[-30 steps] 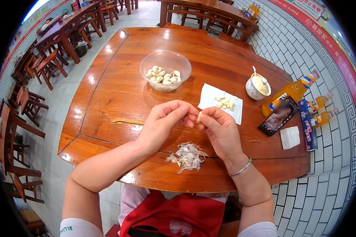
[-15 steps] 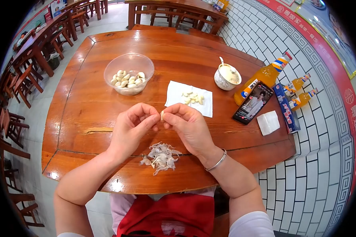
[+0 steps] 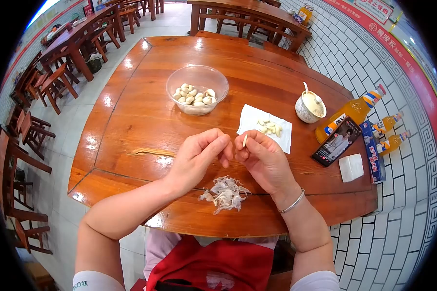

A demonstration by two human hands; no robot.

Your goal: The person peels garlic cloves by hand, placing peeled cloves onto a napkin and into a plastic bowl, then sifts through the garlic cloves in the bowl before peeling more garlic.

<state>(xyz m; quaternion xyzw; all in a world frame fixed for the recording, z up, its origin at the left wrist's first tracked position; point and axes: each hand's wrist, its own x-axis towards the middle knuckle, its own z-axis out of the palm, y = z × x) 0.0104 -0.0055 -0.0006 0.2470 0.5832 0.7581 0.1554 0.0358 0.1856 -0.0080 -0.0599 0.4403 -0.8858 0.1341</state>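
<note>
Since half a second ago, the bare left hand (image 3: 201, 154) and the bare right hand (image 3: 266, 162) have been drawn slightly apart, where before their fingertips were met around one small, pale cream garlic clove (image 3: 244, 140). That clove is now held by the right hand alone, pinched upright between thumb and forefinger, on the side facing the left hand. Its other fingers are curled inward beneath. Left fingers are bent and closed, with the thumb laid against the forefinger; whether any shred is gripped there cannot be told. Both forearms are angled inward from the near edge of the glossy reddish-brown wooden table (image 3: 121, 126), elbows bent, the right wrist circled by a silver metal bracelet (image 3: 293, 202). Between the forearms, nearer the table edge than the hands, a loose heap of whitish papery garlic skins (image 3: 225, 194) is spread. Peeled ivory cloves (image 3: 271, 128) are gathered on a square white paper napkin (image 3: 248, 116) just beyond the right hand. Farther off, beyond the left hand, rounded off-white unpeeled cloves (image 3: 195, 96) are contained in a clear round plastic bowl (image 3: 196, 77).
</note>
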